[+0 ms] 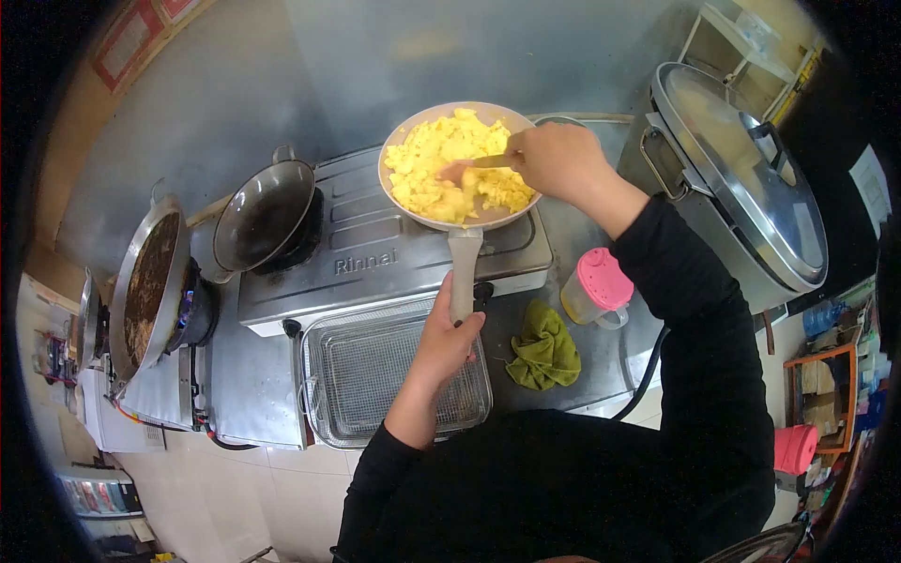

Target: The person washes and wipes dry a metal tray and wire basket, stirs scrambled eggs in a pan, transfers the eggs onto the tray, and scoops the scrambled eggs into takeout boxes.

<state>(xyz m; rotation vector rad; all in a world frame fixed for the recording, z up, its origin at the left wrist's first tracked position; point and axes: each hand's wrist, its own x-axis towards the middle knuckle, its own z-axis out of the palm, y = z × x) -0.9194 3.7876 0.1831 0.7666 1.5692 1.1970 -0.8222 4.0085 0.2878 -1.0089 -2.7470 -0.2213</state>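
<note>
A light-coloured frying pan (495,214) filled with yellow scrambled egg (441,155) is over the right side of the steel stove (361,220). My left hand (444,338) is closed around the pan's grey handle (464,272) from below. Over the pan's right rim, my right hand (563,164) grips a spatula (490,161), whose pinkish head is down among the egg. Part of the pan's floor shows near the spatula. What lies directly under the pan is hidden.
An empty dark wok (263,214) sits on the left burner; farther left is a wok (155,291) with brown contents. In front are a wire basket (375,375), a green cloth (544,347) and a pink-lidded jug (601,281). A large lidded steel pot (694,216) stands right.
</note>
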